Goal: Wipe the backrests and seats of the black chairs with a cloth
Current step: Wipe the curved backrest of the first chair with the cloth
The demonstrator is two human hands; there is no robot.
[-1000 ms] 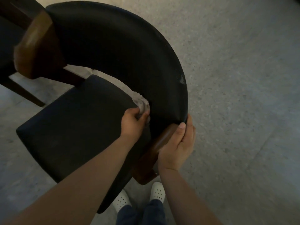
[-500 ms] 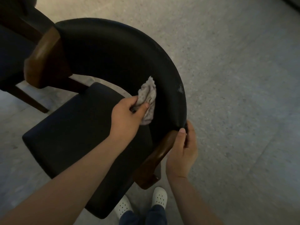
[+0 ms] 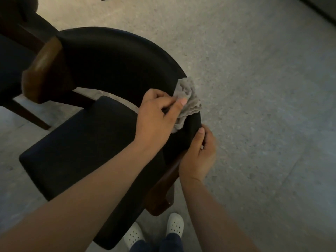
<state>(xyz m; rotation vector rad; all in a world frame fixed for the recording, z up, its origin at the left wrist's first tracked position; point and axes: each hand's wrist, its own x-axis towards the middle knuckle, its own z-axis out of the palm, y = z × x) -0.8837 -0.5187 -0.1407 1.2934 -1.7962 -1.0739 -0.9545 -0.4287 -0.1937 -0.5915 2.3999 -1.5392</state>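
Observation:
A black chair with a curved padded backrest (image 3: pixel 116 66) and a flat black seat (image 3: pixel 87 142) stands below me on brown wooden arm ends. My left hand (image 3: pixel 158 113) grips a crumpled grey cloth (image 3: pixel 189 100) and presses it on the top edge of the backrest near its right end. My right hand (image 3: pixel 200 153) grips the right end of the backrest just below the cloth, where the padding meets the wooden arm end (image 3: pixel 163 193); the thumb lies on the inner face.
A second dark chair (image 3: pixel 12 57) stands at the left edge, close to the first chair's left wooden arm end (image 3: pixel 43 70). Grey speckled floor (image 3: pixel 263 106) stretches to the right and behind. My white shoes (image 3: pixel 174 224) are under the chair's near corner.
My left hand has carried the cloth up from the gap at the backrest's base, over its inner face, to the top edge at the right end. My right hand has kept its grip.

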